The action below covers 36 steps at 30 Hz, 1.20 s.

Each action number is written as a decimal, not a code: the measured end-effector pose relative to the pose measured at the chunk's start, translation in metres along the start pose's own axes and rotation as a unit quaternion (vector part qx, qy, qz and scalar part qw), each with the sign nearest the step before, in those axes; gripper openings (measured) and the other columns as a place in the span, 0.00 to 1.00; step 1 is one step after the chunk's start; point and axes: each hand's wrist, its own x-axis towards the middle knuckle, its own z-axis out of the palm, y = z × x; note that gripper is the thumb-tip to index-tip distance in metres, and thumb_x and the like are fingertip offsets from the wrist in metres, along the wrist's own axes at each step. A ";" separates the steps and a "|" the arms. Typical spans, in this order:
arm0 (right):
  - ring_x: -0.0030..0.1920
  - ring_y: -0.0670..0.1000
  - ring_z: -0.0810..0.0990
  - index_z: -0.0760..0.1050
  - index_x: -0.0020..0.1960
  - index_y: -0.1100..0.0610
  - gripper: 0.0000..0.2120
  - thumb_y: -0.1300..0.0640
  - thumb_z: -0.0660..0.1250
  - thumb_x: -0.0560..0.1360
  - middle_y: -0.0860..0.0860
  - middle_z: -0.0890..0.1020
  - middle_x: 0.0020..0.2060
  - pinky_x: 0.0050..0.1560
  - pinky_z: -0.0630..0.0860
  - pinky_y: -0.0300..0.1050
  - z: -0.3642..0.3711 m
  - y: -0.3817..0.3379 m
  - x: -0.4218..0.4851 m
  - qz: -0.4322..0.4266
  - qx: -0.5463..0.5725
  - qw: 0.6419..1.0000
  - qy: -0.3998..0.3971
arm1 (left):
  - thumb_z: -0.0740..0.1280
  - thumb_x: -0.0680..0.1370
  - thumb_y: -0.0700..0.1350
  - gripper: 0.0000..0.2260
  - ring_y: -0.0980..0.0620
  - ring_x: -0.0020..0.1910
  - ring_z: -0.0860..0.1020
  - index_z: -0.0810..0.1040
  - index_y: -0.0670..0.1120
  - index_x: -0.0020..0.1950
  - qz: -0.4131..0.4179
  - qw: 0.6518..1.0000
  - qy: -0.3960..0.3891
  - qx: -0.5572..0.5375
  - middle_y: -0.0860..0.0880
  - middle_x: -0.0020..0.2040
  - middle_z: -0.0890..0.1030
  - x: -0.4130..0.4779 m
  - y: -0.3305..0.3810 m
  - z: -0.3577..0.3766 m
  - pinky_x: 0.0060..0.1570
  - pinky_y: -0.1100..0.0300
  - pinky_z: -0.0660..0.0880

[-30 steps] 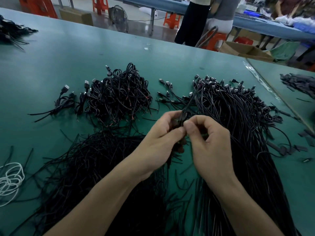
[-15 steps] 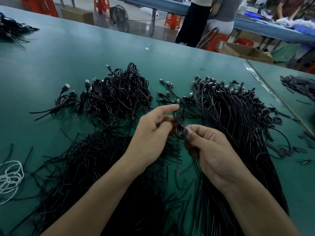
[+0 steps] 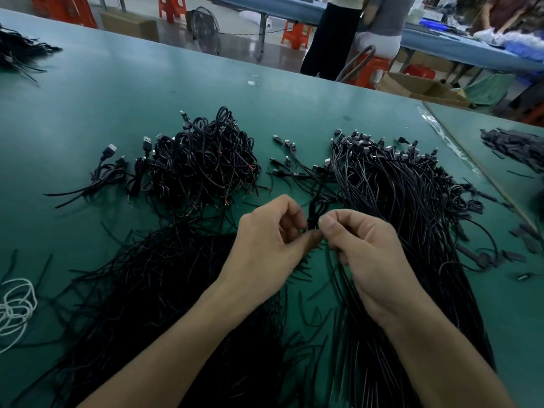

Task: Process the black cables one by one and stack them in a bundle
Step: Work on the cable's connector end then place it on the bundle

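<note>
A thin black cable [image 3: 315, 208], folded into a narrow loop, is pinched above the smooth green table [image 3: 123, 92] by the left hand [image 3: 265, 248] and right hand [image 3: 365, 251], between tangled heaps of coiled cables [image 3: 203, 163] and straight cables [image 3: 406, 195].

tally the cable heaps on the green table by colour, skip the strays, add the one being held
black heaps: 4, coiled heap, plugged heap, loose-strand heap, far-left heap
white coil: 1
held black cable: 1
total: 6
</note>
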 end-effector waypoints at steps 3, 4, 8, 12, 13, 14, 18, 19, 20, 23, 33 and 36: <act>0.30 0.38 0.75 0.79 0.40 0.57 0.07 0.60 0.68 0.77 0.42 0.78 0.28 0.34 0.71 0.30 0.002 -0.005 -0.003 -0.042 -0.002 0.999 -0.029 | 0.75 0.75 0.47 0.08 0.52 0.30 0.82 0.76 0.51 0.42 -0.038 0.999 -0.005 -0.026 0.52 0.34 0.83 0.002 0.001 -0.003 0.32 0.53 0.80; 0.31 0.38 0.75 0.79 0.40 0.58 0.06 0.58 0.69 0.75 0.42 0.78 0.28 0.35 0.71 0.29 0.002 -0.007 -0.003 -0.047 0.006 0.998 -0.046 | 0.75 0.76 0.44 0.07 0.49 0.31 0.82 0.77 0.49 0.43 -0.043 0.997 -0.012 -0.056 0.50 0.34 0.84 0.003 0.002 -0.005 0.34 0.49 0.81; 0.33 0.38 0.76 0.81 0.38 0.54 0.06 0.53 0.69 0.70 0.43 0.80 0.31 0.36 0.72 0.28 -0.001 -0.006 -0.004 -0.030 0.016 0.994 -0.100 | 0.67 0.78 0.32 0.08 0.54 0.40 0.83 0.80 0.45 0.46 -0.073 0.978 -0.026 -0.196 0.50 0.40 0.86 0.007 0.007 -0.010 0.41 0.62 0.78; 0.32 0.40 0.74 0.82 0.36 0.50 0.05 0.50 0.71 0.68 0.44 0.79 0.30 0.33 0.70 0.29 -0.003 0.000 -0.002 0.024 0.028 0.994 -0.102 | 0.59 0.79 0.40 0.14 0.50 0.42 0.83 0.80 0.51 0.39 -0.101 0.938 -0.018 -0.331 0.42 0.46 0.86 0.007 0.014 -0.011 0.37 0.64 0.76; 0.32 0.42 0.72 0.82 0.36 0.50 0.06 0.47 0.72 0.66 0.44 0.77 0.30 0.32 0.69 0.30 -0.003 0.001 -0.001 0.036 0.022 0.995 -0.094 | 0.60 0.79 0.45 0.13 0.51 0.39 0.81 0.79 0.53 0.37 -0.098 0.938 -0.020 -0.332 0.41 0.46 0.86 0.007 0.015 -0.012 0.34 0.64 0.73; 0.32 0.43 0.70 0.83 0.36 0.50 0.09 0.45 0.73 0.64 0.45 0.77 0.30 0.31 0.68 0.31 -0.003 0.001 -0.001 0.043 0.018 0.995 -0.087 | 0.61 0.79 0.50 0.13 0.49 0.38 0.78 0.79 0.53 0.36 -0.093 0.941 -0.026 -0.325 0.41 0.45 0.86 0.007 0.016 -0.013 0.33 0.63 0.71; 0.34 0.49 0.78 0.83 0.39 0.57 0.17 0.44 0.76 0.61 0.54 0.83 0.34 0.37 0.78 0.42 -0.004 -0.002 0.001 0.038 -0.001 0.998 -0.055 | 0.74 0.75 0.51 0.10 0.48 0.36 0.79 0.78 0.49 0.37 -0.064 0.941 -0.082 -0.322 0.44 0.38 0.84 0.004 0.014 -0.010 0.34 0.61 0.74; 0.36 0.51 0.81 0.83 0.40 0.57 0.13 0.47 0.76 0.65 0.55 0.85 0.36 0.39 0.80 0.45 -0.005 -0.004 0.002 0.027 -0.019 0.999 -0.039 | 0.77 0.71 0.48 0.09 0.52 0.35 0.78 0.78 0.49 0.39 -0.047 0.952 -0.083 -0.289 0.47 0.37 0.82 0.003 0.012 -0.008 0.35 0.63 0.75; 0.36 0.50 0.82 0.83 0.40 0.56 0.08 0.50 0.75 0.69 0.54 0.85 0.36 0.39 0.81 0.45 -0.006 -0.005 0.002 0.006 -0.041 0.999 -0.018 | 0.80 0.68 0.47 0.11 0.55 0.35 0.77 0.78 0.50 0.41 -0.028 0.970 -0.072 -0.229 0.50 0.37 0.80 0.002 0.009 -0.007 0.35 0.64 0.74; 0.34 0.41 0.79 0.82 0.37 0.53 0.07 0.58 0.73 0.74 0.45 0.83 0.32 0.38 0.77 0.36 -0.006 -0.004 0.005 -0.072 -0.098 0.991 0.047 | 0.81 0.67 0.51 0.15 0.60 0.30 0.68 0.75 0.53 0.41 -0.003 0.999 -0.009 -0.032 0.57 0.32 0.72 0.001 0.000 -0.003 0.31 0.68 0.66; 0.37 0.42 0.80 0.81 0.40 0.54 0.07 0.51 0.70 0.71 0.46 0.83 0.34 0.39 0.78 0.36 0.004 -0.001 0.001 -0.080 -0.041 0.995 -0.044 | 0.59 0.82 0.35 0.10 0.52 0.36 0.83 0.79 0.42 0.47 -0.183 0.933 -0.049 -0.306 0.48 0.36 0.83 0.006 0.012 -0.008 0.37 0.59 0.80; 0.33 0.37 0.77 0.81 0.39 0.54 0.05 0.53 0.70 0.71 0.42 0.81 0.30 0.37 0.73 0.29 0.000 0.000 0.003 -0.051 -0.044 0.996 -0.067 | 0.58 0.82 0.46 0.15 0.51 0.38 0.82 0.82 0.42 0.46 -0.229 0.922 -0.046 -0.310 0.46 0.39 0.84 0.009 0.012 -0.014 0.35 0.60 0.79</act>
